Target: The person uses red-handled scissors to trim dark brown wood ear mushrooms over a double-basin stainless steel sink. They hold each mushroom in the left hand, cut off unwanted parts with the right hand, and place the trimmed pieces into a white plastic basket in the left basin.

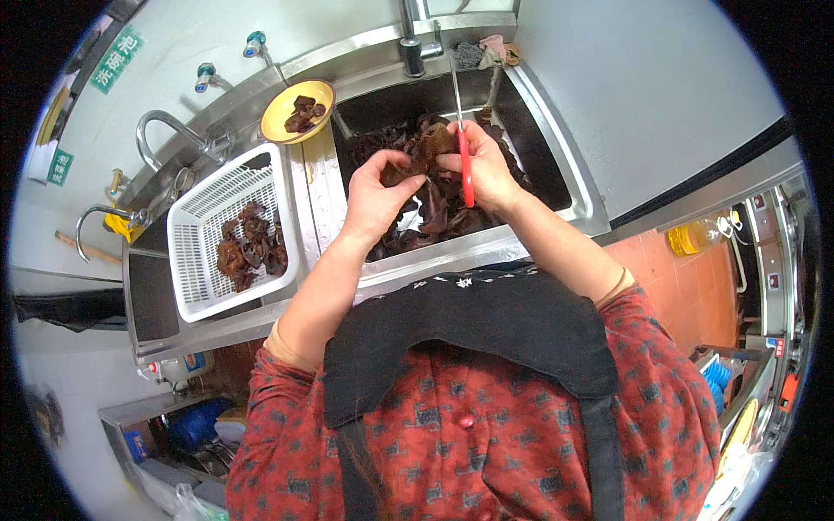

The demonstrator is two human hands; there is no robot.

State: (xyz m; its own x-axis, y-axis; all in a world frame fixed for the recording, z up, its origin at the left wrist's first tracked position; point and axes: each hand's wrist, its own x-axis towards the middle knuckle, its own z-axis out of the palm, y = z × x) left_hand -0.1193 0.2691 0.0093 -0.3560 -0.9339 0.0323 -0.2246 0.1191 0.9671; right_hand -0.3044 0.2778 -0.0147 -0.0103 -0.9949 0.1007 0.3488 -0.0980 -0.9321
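My left hand [384,195] pinches the edge of a brown wood ear mushroom [432,146] between thumb and fingers, over a steel sink [534,156]. With my right hand [485,166] I hold red-handled scissors [465,169], seen nearly edge-on, their blades pointing towards the tap. The fingertips of that hand also touch the same mushroom. Below both hands, many dark wood ears [449,215] fill much of the sink; my hands hide part of them. To the left, a white plastic basket [179,260] contains more wood ears [251,247].
A yellow bowl [270,120] with several dark pieces stands on the sink's ledge. The black tap [412,55] rises behind the sink, beside rags [495,51]. Curved faucets [150,130] project at left. A grey panel [625,84] borders the right side.
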